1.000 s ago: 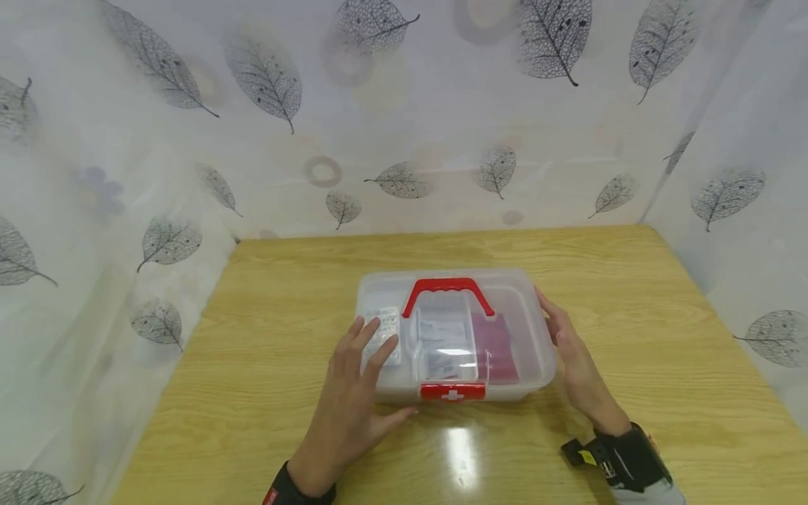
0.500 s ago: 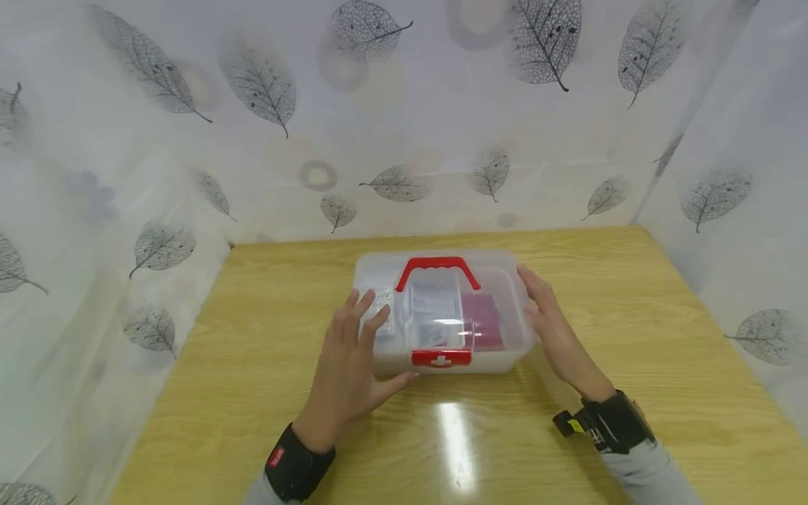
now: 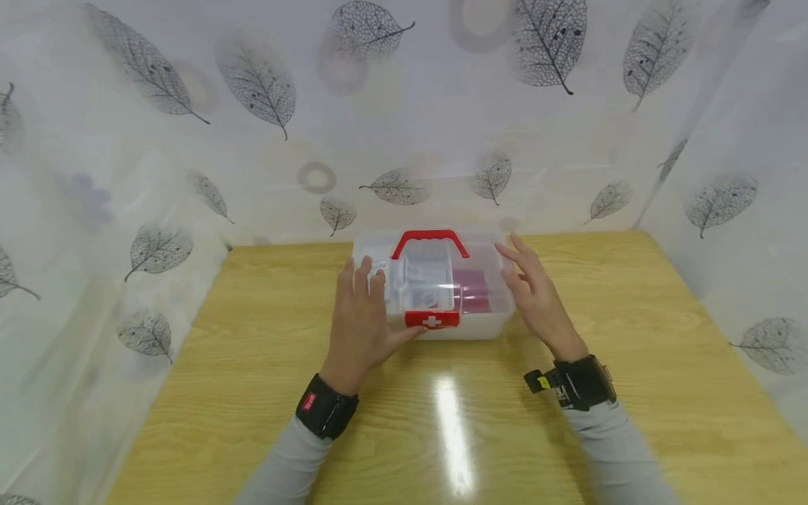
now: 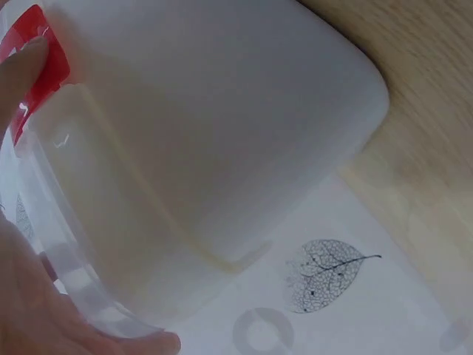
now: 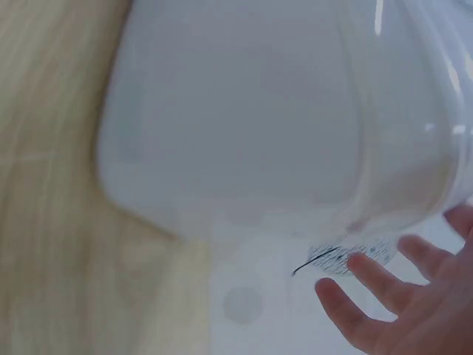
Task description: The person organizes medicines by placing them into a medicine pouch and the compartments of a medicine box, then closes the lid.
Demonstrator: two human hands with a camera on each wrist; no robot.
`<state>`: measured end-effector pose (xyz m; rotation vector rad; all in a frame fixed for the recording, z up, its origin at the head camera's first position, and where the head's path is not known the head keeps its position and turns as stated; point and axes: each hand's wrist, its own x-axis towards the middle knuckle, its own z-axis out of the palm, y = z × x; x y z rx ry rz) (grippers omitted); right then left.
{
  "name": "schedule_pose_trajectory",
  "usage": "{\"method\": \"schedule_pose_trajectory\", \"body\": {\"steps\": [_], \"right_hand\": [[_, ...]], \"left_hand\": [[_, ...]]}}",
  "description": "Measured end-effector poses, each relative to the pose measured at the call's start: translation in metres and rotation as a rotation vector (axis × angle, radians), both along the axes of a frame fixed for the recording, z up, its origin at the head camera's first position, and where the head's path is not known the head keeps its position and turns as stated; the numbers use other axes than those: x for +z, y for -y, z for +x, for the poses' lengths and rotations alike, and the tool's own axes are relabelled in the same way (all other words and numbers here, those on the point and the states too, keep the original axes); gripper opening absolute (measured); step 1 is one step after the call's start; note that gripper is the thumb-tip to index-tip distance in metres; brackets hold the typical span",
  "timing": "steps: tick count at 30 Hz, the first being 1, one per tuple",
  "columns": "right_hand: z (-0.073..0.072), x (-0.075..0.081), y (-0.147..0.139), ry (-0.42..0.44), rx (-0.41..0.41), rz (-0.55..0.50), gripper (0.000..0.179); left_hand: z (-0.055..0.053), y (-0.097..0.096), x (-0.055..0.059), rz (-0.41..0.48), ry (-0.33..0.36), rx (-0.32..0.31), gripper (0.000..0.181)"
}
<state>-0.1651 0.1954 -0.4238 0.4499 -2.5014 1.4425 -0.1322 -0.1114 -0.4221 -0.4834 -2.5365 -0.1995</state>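
A translucent plastic first-aid box (image 3: 485,325) with a red carry handle (image 3: 431,235) lies at the back of the table in the head view. Its red front latch (image 3: 432,319) bears a white cross. Through the lid show pale packets and a magenta piece (image 3: 470,290). My left hand (image 3: 360,322) lies over the box's left front part with fairly straight fingers. In the left wrist view its thumb (image 4: 22,70) touches the red latch. By the right side is my right hand (image 3: 538,301), fingers spread; the right wrist view shows the fingertips (image 5: 336,296) off the box's wall.
The wooden table (image 3: 265,421) spreads out in front of the box and to both sides. Behind it hangs a white curtain (image 3: 265,182) with leaf prints, close to the box's back. More curtain closes off the left and right sides.
The box has moved away toward the table's back edge, and both hands have moved forward with it. My right fingers have spread and come away from its side.
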Motion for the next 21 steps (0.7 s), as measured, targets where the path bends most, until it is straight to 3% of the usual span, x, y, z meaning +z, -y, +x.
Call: {"method": "schedule_pose_trajectory", "body": {"steps": [7, 21], "right_hand": [[-0.002, 0.007, 0.020, -0.062, -0.099, 0.106, 0.052], [-0.007, 0.003, 0.026, -0.139, -0.128, 0.171, 0.043]], "left_hand": [[-0.001, -0.005, -0.004, 0.028, -0.005, 0.045, 0.111], [-0.005, -0.010, -0.014, 0.105, -0.096, 0.053, 0.110]]}}
